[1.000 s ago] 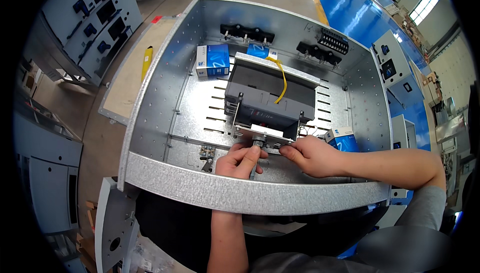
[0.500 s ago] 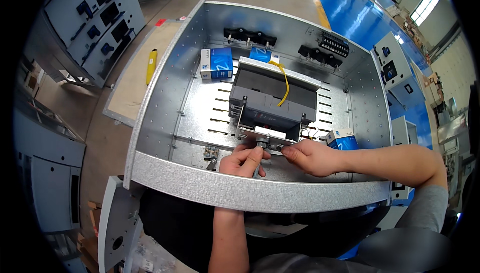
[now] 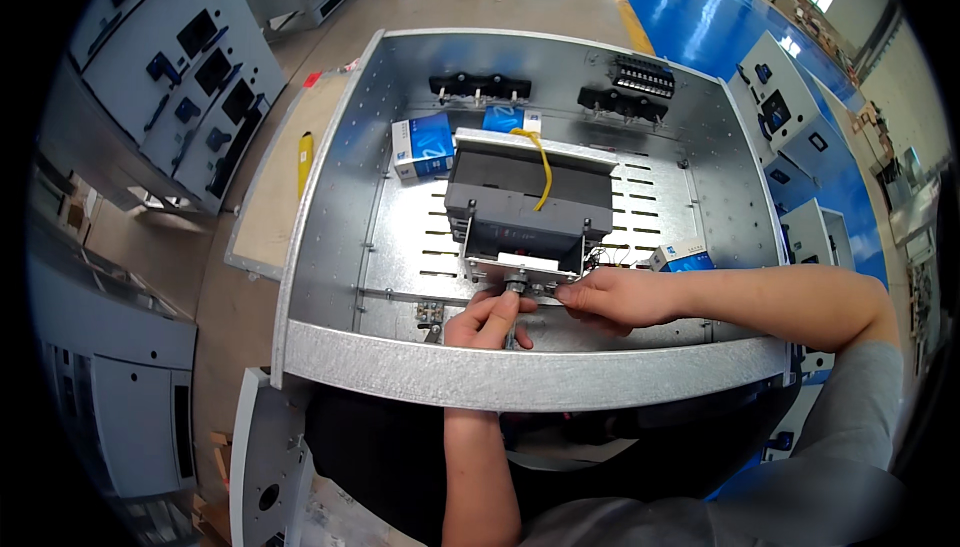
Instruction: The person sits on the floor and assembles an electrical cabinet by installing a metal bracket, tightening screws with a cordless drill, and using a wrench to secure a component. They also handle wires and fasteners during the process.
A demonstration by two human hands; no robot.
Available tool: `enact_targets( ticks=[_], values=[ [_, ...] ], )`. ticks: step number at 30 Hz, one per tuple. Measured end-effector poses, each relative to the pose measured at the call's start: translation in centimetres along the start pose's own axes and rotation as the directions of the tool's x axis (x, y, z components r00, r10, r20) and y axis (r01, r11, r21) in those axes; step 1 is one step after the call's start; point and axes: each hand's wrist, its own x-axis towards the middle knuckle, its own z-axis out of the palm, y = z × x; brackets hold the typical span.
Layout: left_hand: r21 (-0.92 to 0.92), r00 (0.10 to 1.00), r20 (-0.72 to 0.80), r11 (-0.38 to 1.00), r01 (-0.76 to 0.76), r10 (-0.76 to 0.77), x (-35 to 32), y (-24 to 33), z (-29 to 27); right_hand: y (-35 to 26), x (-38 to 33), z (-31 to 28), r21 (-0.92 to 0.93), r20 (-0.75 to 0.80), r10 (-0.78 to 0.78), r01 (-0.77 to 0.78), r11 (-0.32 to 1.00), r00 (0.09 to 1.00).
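Observation:
Inside a galvanised metal drawer [image 3: 530, 379], a dark grey circuit breaker [image 3: 525, 197] sits in the middle with a metal bracket [image 3: 485, 268] at its near side. My left hand [image 3: 482, 321] reaches in from below, thumb and fingers pinched round a round metal shaft fitting [image 3: 516, 286] under the bracket. At the bracket's right end, my right hand [image 3: 622, 299] is closed, its fingertips against small metal parts; what they grip is too small to make out. A yellow strip [image 3: 545, 175] lies over the breaker.
Blue-and-white boxes [image 3: 424, 146] stand behind the breaker, another box [image 3: 683, 256] at its right. Black terminal holders [image 3: 480, 87] line the back wall. A small metal block [image 3: 430, 314] lies left of my left hand. The drawer's front rim crosses above my left forearm. Cabinets [image 3: 205, 67] stand at left.
The view has shifted slightly, so the drawer appears lower at the back and a little turned. Both hands keep their places at the bracket, with only slight finger movement on the right.

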Motion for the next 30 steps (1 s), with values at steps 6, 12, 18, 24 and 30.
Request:
enact_targets(
  ticks=[6,12,18,24,30],
  values=[
    [-0.146,0.989,-0.042,0.98,0.137,-0.145,-0.3,0.5,0.1,0.3,-0.8,-1.0,-0.21,0.009,-0.08,0.08,0.974,0.997],
    [-0.136,0.989,-0.139,0.99,0.026,-0.045,-0.1,0.1,0.7,1.4,-0.6,0.1,-0.398,0.083,-0.173,0.192,0.897,0.981],
    [-0.084,0.995,-0.103,0.996,-0.014,0.005,-0.1,-0.2,0.3,0.7,-0.1,0.6,-0.085,0.154,-0.124,0.138,0.987,0.98],
    [-0.007,0.999,-0.048,1.0,-0.014,0.014,0.2,-0.3,-0.7,1.6,0.1,1.1,0.126,0.186,-0.149,0.127,0.984,0.971],
    [0.034,0.995,-0.1,0.999,-0.01,0.013,0.0,-0.2,-0.2,1.8,0.3,1.3,0.16,0.191,-0.205,0.176,0.971,0.96]
  ],
)
